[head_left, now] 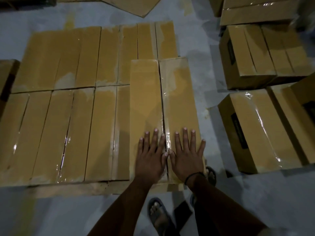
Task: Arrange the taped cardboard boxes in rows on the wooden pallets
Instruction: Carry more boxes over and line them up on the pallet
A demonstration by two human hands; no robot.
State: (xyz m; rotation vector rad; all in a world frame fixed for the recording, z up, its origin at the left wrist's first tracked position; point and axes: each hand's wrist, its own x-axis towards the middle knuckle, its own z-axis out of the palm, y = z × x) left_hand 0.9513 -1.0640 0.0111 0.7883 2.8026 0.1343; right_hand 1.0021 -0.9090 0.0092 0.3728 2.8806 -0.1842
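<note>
Cardboard box (146, 99) taped shut, contents hidden — left hand (150, 160), right hand (185, 159) flat atop, grip released.

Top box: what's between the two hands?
In the head view, the taped centre seam runs between the left hand and right hand, both flat on the top box; thumbs almost meet over it.
</note>
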